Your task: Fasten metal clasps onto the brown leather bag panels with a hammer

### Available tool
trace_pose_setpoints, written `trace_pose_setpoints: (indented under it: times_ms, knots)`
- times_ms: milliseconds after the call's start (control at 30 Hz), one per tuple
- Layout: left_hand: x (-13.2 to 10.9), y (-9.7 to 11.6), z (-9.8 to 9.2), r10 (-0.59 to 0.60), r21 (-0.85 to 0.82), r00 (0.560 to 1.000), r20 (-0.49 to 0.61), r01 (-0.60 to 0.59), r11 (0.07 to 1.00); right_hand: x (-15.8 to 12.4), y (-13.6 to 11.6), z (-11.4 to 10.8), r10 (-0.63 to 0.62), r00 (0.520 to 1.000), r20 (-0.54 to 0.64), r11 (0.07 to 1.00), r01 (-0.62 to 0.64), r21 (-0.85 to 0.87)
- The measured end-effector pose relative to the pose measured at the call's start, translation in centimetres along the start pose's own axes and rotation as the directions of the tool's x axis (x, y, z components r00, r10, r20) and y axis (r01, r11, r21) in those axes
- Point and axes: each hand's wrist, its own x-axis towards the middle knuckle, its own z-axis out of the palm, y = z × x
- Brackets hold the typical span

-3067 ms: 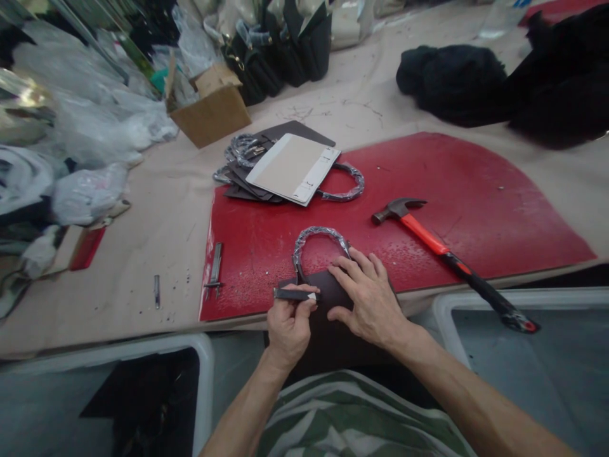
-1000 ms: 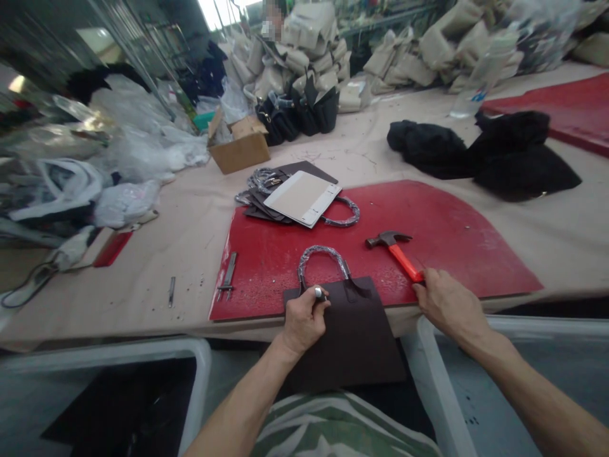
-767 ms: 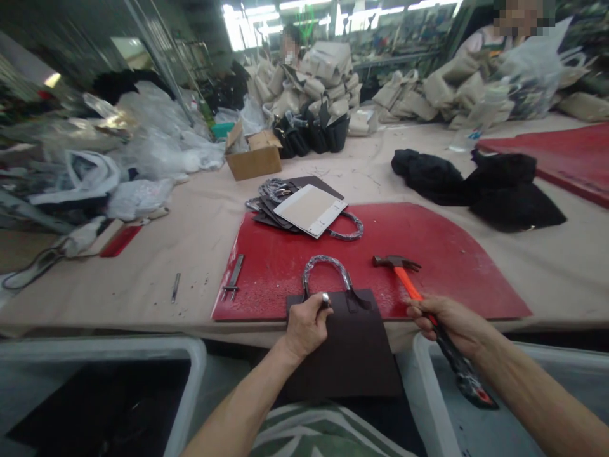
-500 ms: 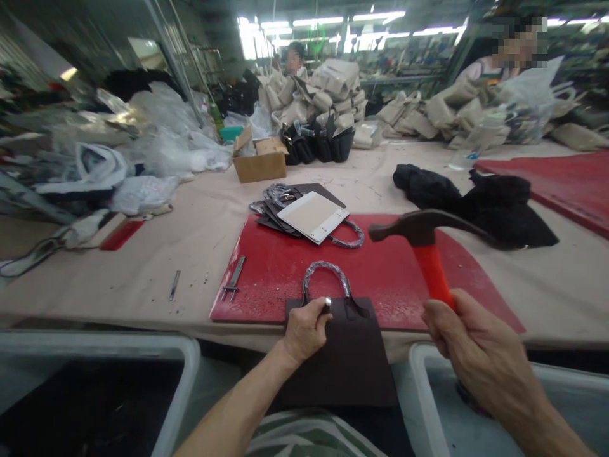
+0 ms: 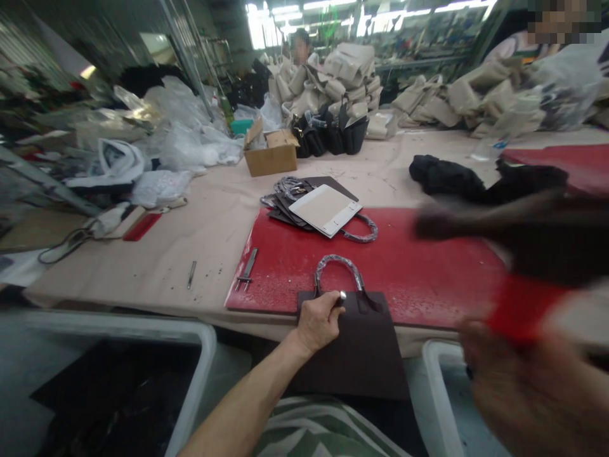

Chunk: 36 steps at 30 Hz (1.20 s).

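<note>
My left hand point(image 5: 318, 320) is closed around a small metal punch point(image 5: 341, 296), held upright on the top edge of a dark brown bag panel point(image 5: 356, 346) with a wrapped handle point(image 5: 337, 270). The panel lies partly on a red cutting board point(image 5: 419, 266). My right hand point(image 5: 528, 393), blurred by motion, grips the red handle of a hammer point(image 5: 504, 231) raised close to the camera at the right.
A stack of bag panels with a beige one on top point(image 5: 323, 209) lies at the board's far left. Metal tools point(image 5: 247, 270) rest left of the board. A cardboard box point(image 5: 271, 152), black cloth point(image 5: 447, 178), plastic bags and white bins point(image 5: 200, 336) surround it. People sit behind.
My right hand picked the hammer off the red board and raised it high toward the camera. My left hand set the punch upright on the panel and stays there.
</note>
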Motion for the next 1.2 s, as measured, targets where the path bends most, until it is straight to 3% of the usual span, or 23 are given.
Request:
trace_pose_setpoints:
  times_ms: [100,233,367,467,500,567,667,767,933,1200]
  knots:
    - [0.0,-0.2,0.0,0.008,0.01,1.0,0.014,-0.008,1.0,-0.6,0.2,2.2,-0.034,0.993,0.115,0.999,0.029,0.042]
    - [0.0,-0.1,-0.1,-0.018,-0.009,1.0,0.009,0.018,1.0,-0.3,1.9,3.9,0.141,0.935,0.324,0.982,-0.175,0.077]
    - [0.0,0.0,-0.2,-0.036,-0.003,0.999,0.026,0.036,0.999,0.8,4.9,6.5,0.316,0.853,0.415,0.899,-0.409,0.158]
    - [0.1,0.0,-0.3,-0.042,-0.009,0.999,0.034,0.042,0.999,1.6,6.4,8.9,0.442,0.815,0.374,0.879,-0.476,0.0]
    - [0.0,0.0,-0.3,-0.043,-0.017,0.998,0.035,0.043,0.999,1.7,6.6,9.4,0.462,0.823,0.331,0.881,-0.47,-0.061]
    - [0.0,-0.1,-0.4,-0.04,-0.031,0.999,0.034,0.041,0.999,1.9,6.1,10.2,0.401,0.89,0.216,0.916,-0.387,-0.108]
    - [-0.1,-0.2,-0.4,-0.022,-0.029,0.999,0.023,0.023,0.999,2.2,4.2,11.2,0.13,0.985,0.116,0.991,-0.127,-0.034]
    - [-0.2,-0.2,-0.5,-0.021,-0.04,1.0,0.021,0.022,0.999,2.3,2.2,12.7,-0.008,0.985,0.17,0.997,-0.005,0.08]
    - [-0.1,0.0,-1.0,-0.06,-0.098,0.998,0.032,0.063,0.993,2.2,1.2,15.2,0.026,0.971,0.238,0.987,-0.063,0.151]
    - [-1.0,0.0,-1.2,-0.122,-0.177,0.993,0.006,0.121,0.977,1.8,1.3,15.6,0.023,0.979,0.205,0.985,-0.058,0.165]
